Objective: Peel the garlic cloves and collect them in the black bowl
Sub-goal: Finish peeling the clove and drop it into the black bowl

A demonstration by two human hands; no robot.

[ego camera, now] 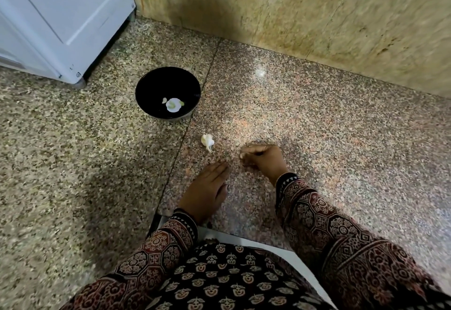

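Observation:
A black bowl [168,92] stands on the speckled stone counter and holds a white garlic piece with a small white scrap beside it. A white garlic chunk [207,141] with a papery tail lies on the counter between the bowl and my hands. My left hand [206,191] rests flat on the counter with straight fingers, below the garlic. My right hand [263,159] sits to the right of the garlic with its fingers curled under; something pale shows at its fingertips, too small to identify.
A white appliance [61,16] stands at the back left, close behind the bowl. A yellowish stone wall [317,16] runs along the back. The counter's front edge [244,236] is near my body, and patterned sleeves cover both forearms.

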